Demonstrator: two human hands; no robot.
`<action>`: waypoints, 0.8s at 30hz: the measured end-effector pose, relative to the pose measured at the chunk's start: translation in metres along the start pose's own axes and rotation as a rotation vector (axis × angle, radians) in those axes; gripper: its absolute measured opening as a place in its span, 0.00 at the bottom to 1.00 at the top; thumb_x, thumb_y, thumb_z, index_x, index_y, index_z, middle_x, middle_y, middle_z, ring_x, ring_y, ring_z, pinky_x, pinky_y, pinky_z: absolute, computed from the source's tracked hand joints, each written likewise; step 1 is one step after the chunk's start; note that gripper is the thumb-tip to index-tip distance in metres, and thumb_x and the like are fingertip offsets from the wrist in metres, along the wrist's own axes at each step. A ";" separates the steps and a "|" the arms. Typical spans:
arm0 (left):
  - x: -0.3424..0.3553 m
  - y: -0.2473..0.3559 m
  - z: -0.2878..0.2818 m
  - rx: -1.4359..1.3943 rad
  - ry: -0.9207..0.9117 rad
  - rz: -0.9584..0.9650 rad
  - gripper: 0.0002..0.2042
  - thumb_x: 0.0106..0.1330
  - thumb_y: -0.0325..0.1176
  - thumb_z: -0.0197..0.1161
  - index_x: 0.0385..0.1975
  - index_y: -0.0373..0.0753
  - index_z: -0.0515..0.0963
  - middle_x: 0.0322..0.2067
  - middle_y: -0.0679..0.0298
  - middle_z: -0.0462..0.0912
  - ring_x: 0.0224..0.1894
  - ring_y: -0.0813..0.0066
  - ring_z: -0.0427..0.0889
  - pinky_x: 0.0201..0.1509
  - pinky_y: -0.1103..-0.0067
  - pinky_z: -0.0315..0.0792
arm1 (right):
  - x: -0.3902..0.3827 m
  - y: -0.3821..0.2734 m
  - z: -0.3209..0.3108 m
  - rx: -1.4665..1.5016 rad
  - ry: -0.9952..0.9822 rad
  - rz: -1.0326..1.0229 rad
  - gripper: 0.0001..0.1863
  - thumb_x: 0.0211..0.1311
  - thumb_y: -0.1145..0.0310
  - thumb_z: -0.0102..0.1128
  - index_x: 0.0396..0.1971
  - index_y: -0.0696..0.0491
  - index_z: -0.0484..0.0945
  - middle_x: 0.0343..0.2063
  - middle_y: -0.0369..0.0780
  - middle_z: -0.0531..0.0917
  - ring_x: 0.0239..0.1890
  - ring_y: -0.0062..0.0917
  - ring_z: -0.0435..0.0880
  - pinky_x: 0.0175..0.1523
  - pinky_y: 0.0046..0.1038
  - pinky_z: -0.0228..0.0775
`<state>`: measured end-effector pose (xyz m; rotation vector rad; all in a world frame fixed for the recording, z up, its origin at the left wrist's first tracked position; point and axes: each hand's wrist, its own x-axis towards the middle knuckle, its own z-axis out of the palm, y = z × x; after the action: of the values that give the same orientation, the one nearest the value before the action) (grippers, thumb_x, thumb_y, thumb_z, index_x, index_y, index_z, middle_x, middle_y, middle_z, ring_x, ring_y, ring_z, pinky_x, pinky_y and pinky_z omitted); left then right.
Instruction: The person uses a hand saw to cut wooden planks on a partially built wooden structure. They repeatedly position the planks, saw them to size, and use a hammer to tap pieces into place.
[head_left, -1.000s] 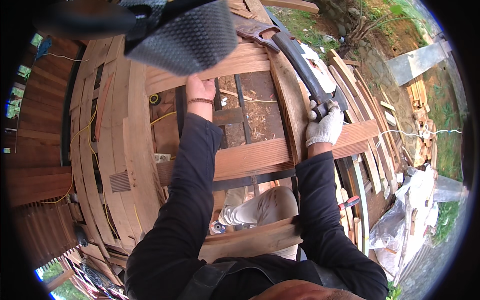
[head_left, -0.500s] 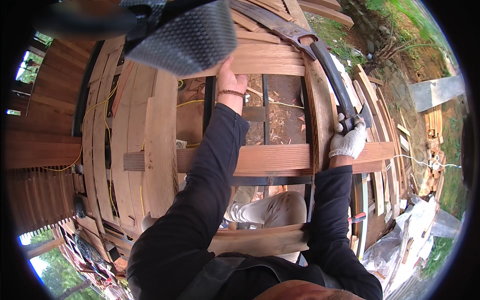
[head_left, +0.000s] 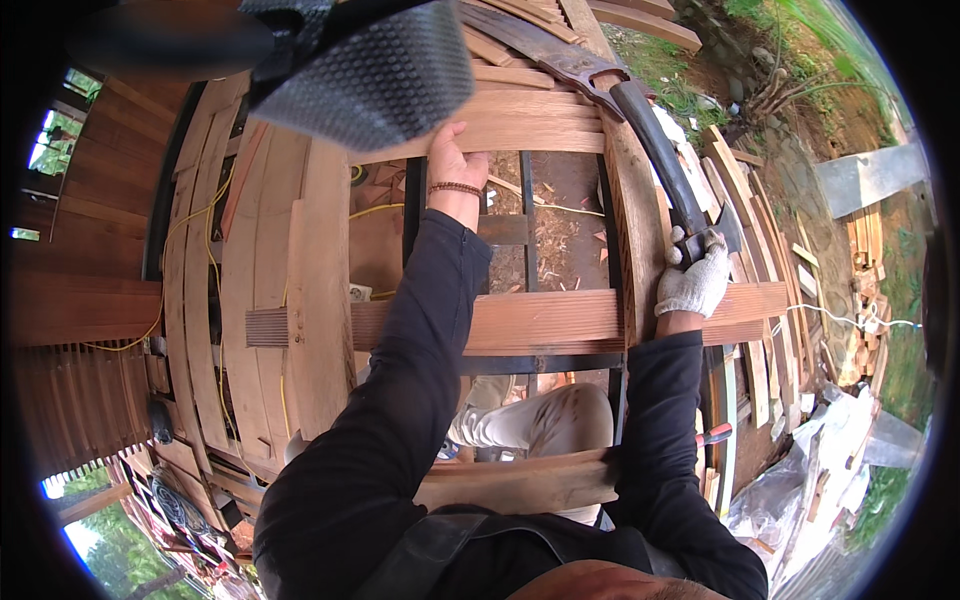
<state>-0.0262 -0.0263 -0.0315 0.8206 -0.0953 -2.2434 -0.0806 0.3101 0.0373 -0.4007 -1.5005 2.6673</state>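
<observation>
My left hand [head_left: 458, 168], bare and with a beaded bracelet at the wrist, grips the near edge of a light wooden plank [head_left: 530, 128]. A thumb or finger lies against the plank's edge, and the other fingers are partly hidden. My right hand [head_left: 694, 276], in a whitish work glove, is closed around the head end of a hammer [head_left: 655, 145]. The hammer's dark handle points away from me, its far end beside the handle of a hand saw [head_left: 580, 70]. Between my arms, a reddish grooved board [head_left: 545, 318] lies across the frame.
A long timber beam [head_left: 634, 200] runs beside my right hand. Wide planks [head_left: 270, 270] lie at the left, with a yellow cord [head_left: 213, 230] over them. Through the dark metal frame [head_left: 530, 190] I see ground with wood chips. Plastic sheeting [head_left: 800, 480] and stacked offcuts sit at the right.
The view has shifted very slightly. Both hands keep nearly the same places, the left on the plank and the right on the hammer.
</observation>
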 end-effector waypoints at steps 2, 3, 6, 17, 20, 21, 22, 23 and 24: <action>0.010 0.006 -0.011 -0.018 -0.030 0.000 0.21 0.63 0.22 0.64 0.57 0.36 0.73 0.56 0.54 0.78 0.60 0.55 0.79 0.67 0.57 0.76 | -0.004 -0.001 0.001 0.001 -0.030 0.025 0.05 0.78 0.68 0.51 0.44 0.52 0.70 0.34 0.44 0.81 0.31 0.35 0.85 0.25 0.29 0.70; 0.021 0.013 -0.019 -0.044 -0.062 0.007 0.20 0.64 0.22 0.62 0.57 0.37 0.73 0.57 0.55 0.78 0.61 0.56 0.78 0.67 0.58 0.76 | -0.007 0.000 0.005 0.003 -0.033 0.046 0.05 0.77 0.69 0.52 0.45 0.52 0.69 0.35 0.44 0.81 0.31 0.35 0.85 0.24 0.29 0.70; 0.003 -0.010 -0.011 0.105 -0.136 -0.028 0.19 0.70 0.29 0.66 0.60 0.37 0.73 0.58 0.56 0.78 0.65 0.56 0.77 0.71 0.57 0.74 | -0.005 0.000 0.007 0.011 0.029 0.002 0.07 0.74 0.70 0.54 0.46 0.50 0.66 0.34 0.43 0.80 0.30 0.34 0.84 0.24 0.29 0.74; -0.009 -0.011 -0.014 0.316 -0.223 -0.062 0.18 0.75 0.38 0.67 0.58 0.37 0.75 0.59 0.55 0.80 0.65 0.56 0.79 0.72 0.59 0.76 | -0.008 -0.001 0.009 0.118 0.045 0.016 0.07 0.80 0.67 0.50 0.50 0.47 0.66 0.32 0.37 0.78 0.26 0.30 0.83 0.20 0.28 0.70; -0.011 -0.008 -0.020 0.373 -0.261 -0.052 0.18 0.76 0.38 0.66 0.59 0.35 0.74 0.59 0.52 0.80 0.64 0.56 0.80 0.71 0.60 0.77 | -0.018 -0.006 0.019 0.112 0.040 0.032 0.03 0.76 0.68 0.53 0.43 0.47 0.69 0.29 0.35 0.78 0.23 0.27 0.80 0.20 0.28 0.71; -0.014 -0.001 -0.025 0.451 -0.285 -0.121 0.22 0.75 0.36 0.67 0.62 0.31 0.70 0.60 0.48 0.79 0.63 0.53 0.81 0.69 0.63 0.79 | -0.016 -0.005 0.019 0.127 0.019 0.035 0.03 0.76 0.68 0.53 0.43 0.47 0.69 0.29 0.35 0.78 0.23 0.29 0.81 0.20 0.28 0.72; -0.030 -0.008 -0.024 0.599 -0.290 -0.143 0.21 0.77 0.36 0.64 0.62 0.30 0.72 0.55 0.49 0.82 0.58 0.55 0.85 0.64 0.65 0.82 | -0.013 -0.006 0.017 0.110 0.037 0.049 0.04 0.76 0.68 0.54 0.45 0.49 0.69 0.30 0.36 0.78 0.24 0.31 0.82 0.20 0.28 0.72; -0.053 -0.010 -0.025 0.789 -0.331 -0.109 0.19 0.78 0.35 0.62 0.61 0.30 0.74 0.50 0.51 0.85 0.54 0.58 0.87 0.60 0.68 0.84 | -0.010 -0.005 0.016 0.122 0.034 0.044 0.05 0.75 0.69 0.54 0.46 0.50 0.69 0.30 0.37 0.79 0.24 0.31 0.83 0.20 0.28 0.72; -0.079 -0.007 -0.029 0.981 -0.367 -0.076 0.17 0.79 0.34 0.59 0.60 0.30 0.76 0.45 0.53 0.87 0.50 0.62 0.89 0.55 0.71 0.85 | -0.009 -0.003 0.013 0.131 0.033 0.041 0.07 0.75 0.70 0.55 0.46 0.51 0.69 0.30 0.37 0.79 0.24 0.32 0.83 0.20 0.27 0.72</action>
<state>0.0280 0.0365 -0.0146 0.8614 -1.4350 -2.3462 -0.0756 0.2995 0.0483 -0.4692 -1.3134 2.7559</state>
